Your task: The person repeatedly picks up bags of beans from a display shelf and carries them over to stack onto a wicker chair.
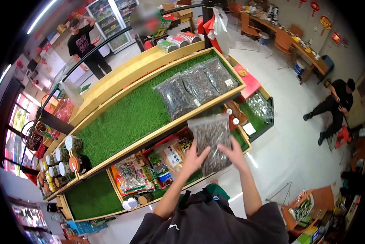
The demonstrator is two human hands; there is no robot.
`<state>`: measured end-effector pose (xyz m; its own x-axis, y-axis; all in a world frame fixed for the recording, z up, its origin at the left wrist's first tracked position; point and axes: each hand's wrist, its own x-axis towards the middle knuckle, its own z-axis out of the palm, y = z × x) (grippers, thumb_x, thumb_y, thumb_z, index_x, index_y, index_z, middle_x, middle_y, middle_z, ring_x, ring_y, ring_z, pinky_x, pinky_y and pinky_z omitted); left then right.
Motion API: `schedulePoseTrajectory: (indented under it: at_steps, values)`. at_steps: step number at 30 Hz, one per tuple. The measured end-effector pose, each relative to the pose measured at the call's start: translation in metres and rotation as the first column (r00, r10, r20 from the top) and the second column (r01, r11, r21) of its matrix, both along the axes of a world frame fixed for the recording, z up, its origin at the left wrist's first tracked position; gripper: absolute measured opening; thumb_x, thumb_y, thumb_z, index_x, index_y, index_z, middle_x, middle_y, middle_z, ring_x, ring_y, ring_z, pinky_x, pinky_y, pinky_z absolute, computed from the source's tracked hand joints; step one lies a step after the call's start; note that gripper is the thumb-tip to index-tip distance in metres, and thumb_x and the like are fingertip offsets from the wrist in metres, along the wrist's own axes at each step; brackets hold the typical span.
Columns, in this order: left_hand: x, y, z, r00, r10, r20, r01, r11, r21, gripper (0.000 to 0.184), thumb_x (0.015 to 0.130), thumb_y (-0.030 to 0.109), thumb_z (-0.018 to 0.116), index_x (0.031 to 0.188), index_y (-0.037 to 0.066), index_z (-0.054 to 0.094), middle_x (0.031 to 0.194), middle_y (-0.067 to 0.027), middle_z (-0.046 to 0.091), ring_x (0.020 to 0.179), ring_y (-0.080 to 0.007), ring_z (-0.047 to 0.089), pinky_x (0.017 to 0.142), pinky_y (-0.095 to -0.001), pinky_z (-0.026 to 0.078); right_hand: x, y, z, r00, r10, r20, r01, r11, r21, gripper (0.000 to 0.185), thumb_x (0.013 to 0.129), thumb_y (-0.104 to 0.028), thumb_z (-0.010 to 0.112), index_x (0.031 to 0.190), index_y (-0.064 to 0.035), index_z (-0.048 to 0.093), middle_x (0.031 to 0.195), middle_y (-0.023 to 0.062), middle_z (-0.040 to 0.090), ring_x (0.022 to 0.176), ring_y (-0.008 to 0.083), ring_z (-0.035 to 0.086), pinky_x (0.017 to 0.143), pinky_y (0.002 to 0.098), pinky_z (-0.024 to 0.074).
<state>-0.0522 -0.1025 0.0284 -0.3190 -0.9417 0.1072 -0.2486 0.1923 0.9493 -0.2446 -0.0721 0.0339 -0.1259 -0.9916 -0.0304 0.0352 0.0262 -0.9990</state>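
Observation:
Between my two hands is a clear plastic bag [209, 136] full of small dark pieces, held upright in front of my body. My left hand [197, 158] lies along the bag's left lower side, thumb on its front. My right hand [232, 152] is at the right side, thumb also on the front. The hidden fingers seem to be behind the bag. Beyond it, three similar bags [199, 87] lie side by side at the right end of the green upper shelf [123, 120].
Glass jars [73, 143] stand at the shelf's left end. Packaged foods [133, 175] fill part of the lower shelf. A person [87, 44] stands beyond the display; another person [340, 101] sits at the right. A chair [312, 207] is at the lower right.

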Motion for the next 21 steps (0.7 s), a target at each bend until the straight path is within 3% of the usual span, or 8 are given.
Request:
schedulePoseTrajectory:
  at_steps: [4, 8, 10, 12, 15, 17, 19, 21]
  values:
    - [-0.055, -0.125, 0.053, 0.987, 0.045, -0.157, -0.068, 0.987, -0.143, 0.064, 0.088, 0.028, 0.062, 0.135, -0.004, 0.033, 0.127, -0.0205, 0.051, 0.115, -0.0234, 0.051, 0.093, -0.0344, 0.042, -0.056, -0.137, 0.065, 0.991, 0.116, 0.073, -0.112, 0.992, -0.055, 0.061, 0.083, -0.029, 0.069, 0.13, 0.0019, 0.045, 0.119, 0.0115, 0.058, 0.106, 0.0182, 0.055, 0.093, 0.0306, 0.042]
    - [-0.093, -0.224, 0.071, 0.932, 0.156, -0.328, -0.096, 0.977, 0.193, 0.065, 0.089, 0.027, 0.061, 0.138, -0.001, 0.028, 0.122, -0.0154, 0.053, 0.105, -0.0196, 0.054, 0.081, -0.0296, 0.048, -0.085, -0.262, 0.06, 0.975, -0.035, -0.219, -0.008, 0.981, -0.195, 0.062, 0.083, -0.039, 0.065, 0.126, 0.0025, 0.049, 0.118, 0.0179, 0.059, 0.108, 0.0276, 0.056, 0.093, 0.0347, 0.0424]
    - [-0.097, -0.268, 0.04, 0.955, 0.155, -0.254, -0.074, 0.95, 0.305, 0.072, 0.088, 0.03, 0.062, 0.142, 0.004, 0.023, 0.124, -0.0157, 0.051, 0.104, -0.021, 0.055, 0.076, -0.0318, 0.051, -0.086, -0.298, 0.043, 0.931, -0.064, -0.361, -0.014, 0.978, -0.21, 0.062, 0.083, -0.041, 0.064, 0.125, 0.0026, 0.05, 0.116, 0.0214, 0.06, 0.108, 0.0324, 0.057, 0.093, 0.0369, 0.0428]
    - [-0.108, -0.288, 0.018, 0.937, 0.348, -0.028, -0.322, 0.893, 0.314, 0.054, 0.086, 0.033, 0.064, 0.125, 0.008, 0.036, 0.106, -0.0119, 0.056, 0.081, -0.0188, 0.059, 0.057, -0.0305, 0.051, -0.086, -0.322, 0.016, 0.782, -0.158, -0.603, 0.067, 0.983, -0.17, 0.06, 0.083, -0.042, 0.061, 0.123, 0.0027, 0.051, 0.112, 0.0273, 0.059, 0.107, 0.0406, 0.056, 0.091, 0.0417, 0.0435]
    - [-0.107, -0.314, -0.024, 0.925, 0.36, 0.123, -0.374, 0.92, 0.115, 0.074, 0.083, 0.042, 0.064, 0.134, 0.001, 0.03, 0.111, -0.0178, 0.055, 0.094, -0.0231, 0.058, 0.065, -0.0369, 0.051, -0.083, -0.327, 0.011, 0.774, -0.237, -0.588, 0.057, 0.95, -0.307, 0.054, 0.085, -0.036, 0.06, 0.121, 0.0029, 0.051, 0.111, 0.0284, 0.057, 0.104, 0.0433, 0.054, 0.089, 0.0447, 0.0434]
    - [-0.111, -0.294, 0.005, 0.918, 0.336, 0.211, -0.37, 0.917, 0.149, 0.078, 0.083, 0.044, 0.063, 0.136, -0.001, 0.028, 0.116, -0.0212, 0.055, 0.099, -0.0268, 0.06, 0.071, -0.0388, 0.052, -0.088, -0.325, 0.004, 0.746, -0.306, -0.591, 0.037, 0.906, -0.422, 0.05, 0.086, -0.033, 0.06, 0.123, -0.0001, 0.05, 0.113, 0.026, 0.054, 0.105, 0.0421, 0.052, 0.089, 0.0437, 0.0432]
    - [-0.118, -0.287, 0.021, 0.9, 0.344, 0.267, -0.371, 0.927, 0.059, 0.086, 0.083, 0.047, 0.06, 0.14, -0.005, 0.022, 0.123, -0.0344, 0.049, 0.117, -0.0439, 0.048, 0.096, -0.0406, 0.04, -0.089, -0.315, 0.026, 0.745, -0.277, -0.607, 0.073, 0.938, -0.339, 0.05, 0.085, -0.033, 0.062, 0.122, -0.0019, 0.051, 0.109, 0.0238, 0.054, 0.104, 0.041, 0.053, 0.087, 0.0446, 0.0434]
    - [-0.121, -0.288, 0.032, 0.936, 0.271, 0.225, -0.307, 0.941, 0.144, 0.085, 0.082, 0.045, 0.061, 0.139, -0.004, 0.02, 0.122, -0.0348, 0.049, 0.116, -0.044, 0.049, 0.095, -0.0423, 0.041, -0.095, -0.315, 0.024, 0.659, -0.334, -0.674, 0.049, 0.913, -0.404, 0.048, 0.084, -0.03, 0.063, 0.121, -0.0015, 0.052, 0.107, 0.0233, 0.056, 0.102, 0.0409, 0.054, 0.086, 0.0456, 0.0435]
